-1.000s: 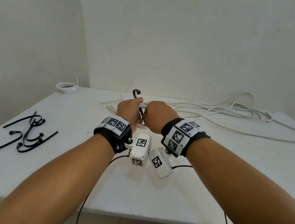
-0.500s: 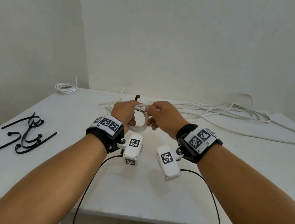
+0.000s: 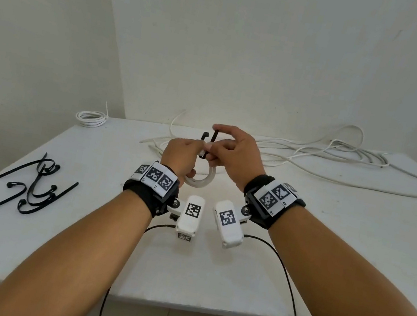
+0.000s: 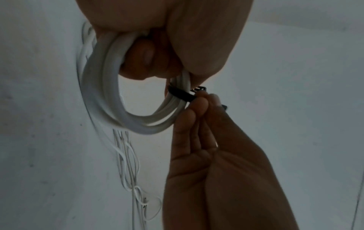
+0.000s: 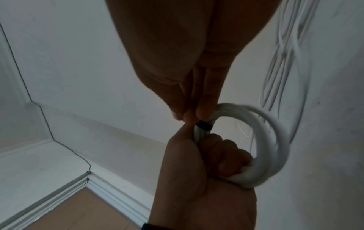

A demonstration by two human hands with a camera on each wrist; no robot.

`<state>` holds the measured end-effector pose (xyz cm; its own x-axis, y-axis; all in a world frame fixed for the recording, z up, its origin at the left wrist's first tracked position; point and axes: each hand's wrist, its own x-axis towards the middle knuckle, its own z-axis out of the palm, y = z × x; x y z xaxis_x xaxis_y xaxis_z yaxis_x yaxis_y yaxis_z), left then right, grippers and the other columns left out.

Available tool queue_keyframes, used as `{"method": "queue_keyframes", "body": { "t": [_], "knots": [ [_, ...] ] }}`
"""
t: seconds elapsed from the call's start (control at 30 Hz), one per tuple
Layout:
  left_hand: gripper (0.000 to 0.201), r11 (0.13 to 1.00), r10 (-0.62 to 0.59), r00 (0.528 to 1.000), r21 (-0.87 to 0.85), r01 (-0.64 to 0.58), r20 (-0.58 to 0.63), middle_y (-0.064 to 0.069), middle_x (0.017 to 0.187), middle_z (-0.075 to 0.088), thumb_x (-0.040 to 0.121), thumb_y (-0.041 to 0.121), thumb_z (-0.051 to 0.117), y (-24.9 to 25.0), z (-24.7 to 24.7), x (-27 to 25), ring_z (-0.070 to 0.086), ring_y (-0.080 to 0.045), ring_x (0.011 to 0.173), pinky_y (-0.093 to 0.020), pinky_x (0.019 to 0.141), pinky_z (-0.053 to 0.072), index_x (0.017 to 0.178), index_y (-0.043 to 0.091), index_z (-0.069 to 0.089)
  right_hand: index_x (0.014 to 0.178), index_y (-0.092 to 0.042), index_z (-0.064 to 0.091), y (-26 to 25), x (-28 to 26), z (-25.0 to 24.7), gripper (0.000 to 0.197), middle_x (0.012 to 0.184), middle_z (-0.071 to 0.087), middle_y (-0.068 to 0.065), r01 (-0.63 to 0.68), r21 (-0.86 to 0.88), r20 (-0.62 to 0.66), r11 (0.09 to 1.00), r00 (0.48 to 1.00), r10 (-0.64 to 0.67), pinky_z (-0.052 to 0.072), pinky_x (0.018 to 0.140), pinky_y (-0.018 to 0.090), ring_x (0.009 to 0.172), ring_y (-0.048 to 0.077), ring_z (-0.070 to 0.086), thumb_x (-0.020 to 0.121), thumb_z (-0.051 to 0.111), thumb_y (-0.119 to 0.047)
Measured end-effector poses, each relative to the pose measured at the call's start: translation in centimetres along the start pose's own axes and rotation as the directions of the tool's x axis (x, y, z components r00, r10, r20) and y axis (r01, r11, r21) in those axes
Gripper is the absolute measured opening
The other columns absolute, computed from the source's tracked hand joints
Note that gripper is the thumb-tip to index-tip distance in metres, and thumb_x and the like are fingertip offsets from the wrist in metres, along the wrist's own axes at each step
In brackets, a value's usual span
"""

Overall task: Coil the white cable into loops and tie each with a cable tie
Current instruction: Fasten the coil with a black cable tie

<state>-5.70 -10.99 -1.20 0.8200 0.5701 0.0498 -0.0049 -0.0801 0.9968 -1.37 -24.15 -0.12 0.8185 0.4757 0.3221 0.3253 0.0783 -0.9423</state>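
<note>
My left hand grips a small coil of white cable above the middle of the table; the same coil shows in both wrist views. A black cable tie is wrapped around the coil's bundle. My right hand pinches the tie right beside the left hand's fingers, with its forefinger raised. The tie's two ends stick up between the hands.
Several black cable ties lie at the table's left. A finished small white coil sits at the back left. A long loose tangle of white cable spreads along the back right. The white table has an edge near me.
Both hands have lifted slightly with the coil. My right hand has turned and brought the tie's free end up around the bundle, its forefinger now raised.
</note>
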Motion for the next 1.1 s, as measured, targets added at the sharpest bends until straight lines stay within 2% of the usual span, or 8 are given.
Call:
{"method": "queue_keyframes", "body": {
  "t": [0.1, 0.2, 0.27, 0.57, 0.7, 0.83, 0.97, 1.1],
  "knots": [
    [0.031, 0.992, 0.072, 0.997, 0.1, -0.074, 0.029, 0.004, 0.054, 0.052, 0.091, 0.017, 0.054, -0.5, 0.2, -0.1, 0.038, -0.012, 0.043, -0.022, 0.042, 0.034, 0.062, 0.015, 0.066, 0.11, -0.007, 0.071, -0.2, 0.8, -0.3, 0.024, 0.076, 0.074, 0.017, -0.061, -0.111, 0.005, 0.992, 0.998, 0.062, 0.06, 0.068, 0.034, 0.063, 0.019, 0.068, 0.086, 0.075, -0.009],
    [0.028, 0.986, 0.084, 0.989, 0.134, -0.1, 0.118, -0.01, 0.067, 0.052, 0.088, 0.019, 0.055, -1.0, 0.2, -0.1, 0.034, -0.014, 0.045, -0.023, 0.042, 0.032, 0.075, -0.003, 0.067, 0.089, -0.008, 0.076, -0.1, 1.5, -0.7, 0.007, 0.072, 0.073, 0.015, -0.078, -0.206, -0.017, 0.975, 0.997, 0.076, 0.055, 0.063, 0.03, 0.06, 0.019, 0.064, 0.084, 0.076, -0.013],
    [0.029, 0.985, 0.086, 0.982, 0.133, -0.109, 0.169, -0.006, 0.061, 0.05, 0.089, 0.022, 0.058, -1.2, 0.5, -0.4, 0.031, -0.015, 0.044, -0.023, 0.043, 0.03, 0.076, -0.002, 0.069, 0.082, -0.009, 0.076, 0.1, 1.9, -1.1, 0.009, 0.069, 0.073, 0.011, -0.062, -0.287, -0.063, 0.956, 0.997, 0.046, 0.054, 0.061, 0.031, 0.057, 0.018, 0.062, 0.085, 0.074, -0.018],
    [0.011, 0.991, 0.125, 0.989, 0.041, -0.129, 0.081, 0.002, 0.064, 0.053, 0.092, 0.035, 0.064, -1.6, 1.1, -0.5, 0.036, -0.011, 0.042, -0.024, 0.042, 0.035, 0.091, 0.026, 0.071, 0.086, -0.016, 0.075, 0.3, 2.5, -1.5, 0.01, 0.069, 0.065, -0.01, 0.016, -0.445, -0.009, 0.895, 1.0, -0.022, 0.042, 0.056, 0.016, 0.055, 0.0, 0.054, 0.089, 0.07, -0.025],
    [0.026, 0.991, 0.135, 0.989, -0.017, -0.134, 0.052, 0.001, 0.06, 0.05, 0.09, 0.04, 0.067, -1.7, 1.3, -0.2, 0.034, -0.011, 0.038, -0.023, 0.041, 0.032, 0.087, 0.015, 0.07, 0.086, -0.017, 0.072, 0.4, 2.5, -1.2, 0.014, 0.051, 0.049, -0.009, 0.044, -0.481, -0.003, 0.876, 0.999, -0.051, 0.036, 0.051, 0.018, 0.041, 0.002, 0.043, 0.091, 0.069, -0.03],
    [0.021, 0.994, 0.053, 0.998, -0.093, -0.056, -0.03, 0.002, 0.057, 0.043, 0.09, 0.029, 0.067, -1.1, 0.8, 0.4, 0.033, -0.013, 0.043, -0.022, 0.041, 0.03, 0.073, 0.018, 0.066, 0.086, -0.019, 0.06, 0.3, 1.8, -0.9, 0.028, 0.045, 0.044, -0.007, 0.063, -0.377, -0.058, 0.924, 0.994, -0.091, 0.033, 0.044, 0.022, 0.04, 0.011, 0.038, 0.083, 0.077, -0.04],
    [0.009, 0.977, -0.084, 0.992, -0.201, 0.065, -0.089, -0.006, 0.067, 0.046, 0.086, 0.013, 0.06, -1.2, -0.2, 1.1, 0.033, -0.015, 0.045, -0.022, 0.041, 0.029, 0.078, 0.013, 0.064, 0.075, -0.011, 0.06, -0.6, 0.8, -0.8, 0.03, 0.059, 0.061, 0.012, 0.131, -0.233, 0.09, 0.964, 0.99, -0.113, 0.039, 0.045, 0.025, 0.046, 0.021, 0.054, 0.075, 0.086, -0.025],
    [0.004, 0.95, -0.187, 0.978, -0.271, 0.157, -0.089, -0.001, 0.056, 0.04, 0.084, 0.015, 0.063, -1.2, -0.3, 0.9, 0.031, -0.013, 0.039, -0.021, 0.039, 0.028, 0.084, 0.011, 0.062, 0.084, -0.007, 0.067, -1.1, 0.6, -0.8, 0.019, 0.078, 0.068, 0.007, 0.123, -0.05, 0.205, 0.991, 0.972, -0.111, 0.06, 0.07, 0.039, 0.066, 0.026, 0.068, 0.076, 0.083, -0.004]
  ]
}}
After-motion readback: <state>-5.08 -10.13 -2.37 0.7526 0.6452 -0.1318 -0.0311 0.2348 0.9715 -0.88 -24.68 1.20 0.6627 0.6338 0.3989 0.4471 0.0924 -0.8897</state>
